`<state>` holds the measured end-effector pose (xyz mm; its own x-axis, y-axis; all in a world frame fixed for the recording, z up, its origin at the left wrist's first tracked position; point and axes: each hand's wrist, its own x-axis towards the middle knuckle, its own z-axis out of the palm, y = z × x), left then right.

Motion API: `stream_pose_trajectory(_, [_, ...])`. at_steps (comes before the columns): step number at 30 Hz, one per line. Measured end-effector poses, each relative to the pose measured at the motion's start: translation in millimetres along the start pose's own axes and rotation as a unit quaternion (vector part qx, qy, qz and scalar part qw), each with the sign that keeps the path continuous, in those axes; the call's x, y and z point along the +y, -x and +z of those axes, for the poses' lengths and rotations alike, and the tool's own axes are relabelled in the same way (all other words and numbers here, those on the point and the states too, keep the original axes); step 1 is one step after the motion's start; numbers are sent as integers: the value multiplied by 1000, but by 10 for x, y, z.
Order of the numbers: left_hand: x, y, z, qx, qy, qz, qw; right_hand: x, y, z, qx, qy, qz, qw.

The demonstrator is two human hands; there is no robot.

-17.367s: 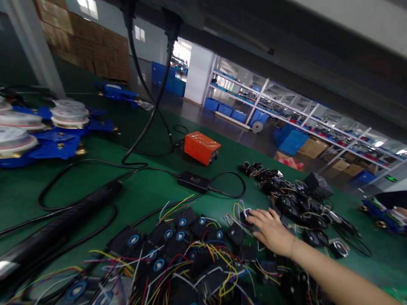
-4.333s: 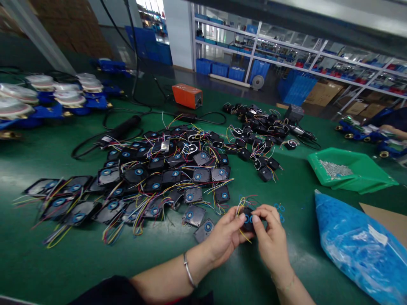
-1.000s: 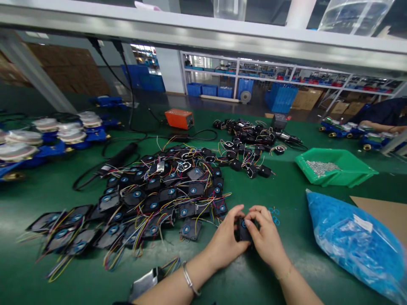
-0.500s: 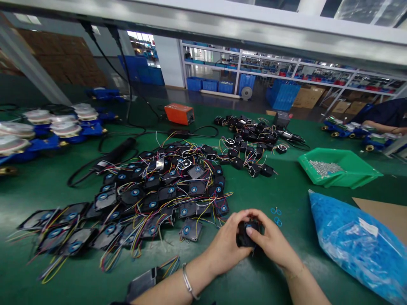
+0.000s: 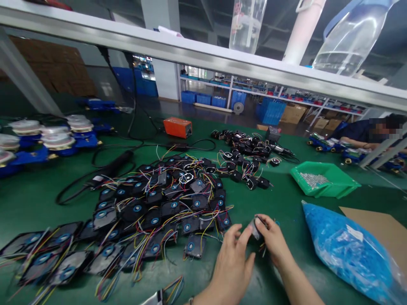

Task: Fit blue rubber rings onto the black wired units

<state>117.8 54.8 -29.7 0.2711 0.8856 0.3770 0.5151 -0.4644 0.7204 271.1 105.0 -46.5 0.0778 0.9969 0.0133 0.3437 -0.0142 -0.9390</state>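
Between thumb and fingers my right hand (image 5: 272, 237) grips a small black wired module (image 5: 257, 228), its grey face tilted up and short wires hanging beneath. My left hand (image 5: 233, 258) is beside it, fingers apart, with the index fingertip at the module's near edge; whether it touches is hard to tell. A few blue rings (image 5: 277, 223) lie just beyond my right hand, mostly hidden by it. To the left spreads a pile of black wired modules (image 5: 168, 207), many with a blue ring round a white centre. One module (image 5: 195, 246) lies nearest my left hand.
A green bin (image 5: 341, 182) of small metal parts and a bag of blue pieces (image 5: 349, 250) stand right. Further back are smaller black parts (image 5: 244, 148), an orange box (image 5: 178, 128) and a black corded tool (image 5: 116, 165). Blue meters (image 5: 57, 140) line the left; a person (image 5: 359, 135) sits far right.
The module has turned from its blue-ringed face to a tilted grey side. My left hand has loosened from around it and opened, leaving it in my right. The view has tipped upward.
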Motion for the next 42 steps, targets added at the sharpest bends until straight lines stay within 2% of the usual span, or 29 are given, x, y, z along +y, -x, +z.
stream_pose_trajectory(2, [-57, 44, 65, 27, 17, 21, 999, -2, -122, 109, 35, 26, -6, 999])
stream_pose_trajectory(4, [-119, 61, 116, 36, 54, 38, 997, -63, -265, 181, 28, 56, -33, 997])
stream_pose_trajectory(6, [-176, 42, 142, 24, 91, 49, 994, -148, -452, 188, 16, 92, -66, 993])
stream_pose_trajectory(8, [-222, -1, 147, -11, 125, 50, 991, -220, -693, 137, 41, 134, -86, 986])
stream_pose_trajectory(12, [-294, -84, 162, -70, 182, 13, 981, -274, -1209, 19, 130, 210, -104, 963])
stream_pose_trajectory(14, [-324, -102, 183, -81, 212, -8, 974, -285, -1376, 10, 144, 237, -117, 953])
stream_pose_trajectory(16, [-348, -113, 210, -81, 253, -39, 963, -299, -1421, 12, 147, 260, -135, 945])
stream_pose_trajectory(18, [-358, -128, 239, -79, 320, -98, 939, -303, -1310, -5, 149, 280, -154, 936])
stream_pose_trajectory(19, [-355, -139, 252, -75, 366, -140, 917, -292, -1190, -22, 150, 290, -161, 931])
stream_pose_trajectory(20, [-347, -152, 263, -72, 420, -185, 886, -269, -1026, -41, 150, 299, -168, 927])
stream_pose_trajectory(22, [-315, -183, 277, -71, 542, -261, 796, -190, -588, -59, 145, 316, -174, 921])
stream_pose_trajectory(24, [-275, -214, 282, -78, 644, -287, 705, -92, -67, -13, 135, 331, -173, 918])
stream_pose_trajectory(25, [-258, -228, 284, -84, 675, -291, 672, -49, 187, 37, 126, 341, -176, 915])
stream_pose_trajectory(26, [-246, -242, 287, -88, 690, -300, 653, -17, 416, 96, 117, 356, -191, 907])
stream_pose_trajectory(28, [-237, -269, 297, -97, 685, -332, 641, 9, 750, 201, 104, 366, -213, 900])
stream_pose_trajectory(31, [-250, -312, 313, -107, 664, -372, 640, -1, 890, 169, 102, 340, -203, 912])
stream_pose_trajectory(33, [-255, -343, 308, -92, 668, -378, 635, 23, 786, -4, 146, 322, -148, 924])
stream_pose_trajectory(36, [-244, -378, 279, -68, 676, -388, 622, 160, 492, -322, 223, 320, -73, 918])
stream_pose_trajectory(39, [-229, -394, 255, -76, 681, -414, 600, 345, 216, -508, 232, 327, -54, 915])
stream_pose_trajectory(42, [-220, -398, 249, -86, 685, -431, 581, 443, 96, -558, 218, 329, -43, 918])
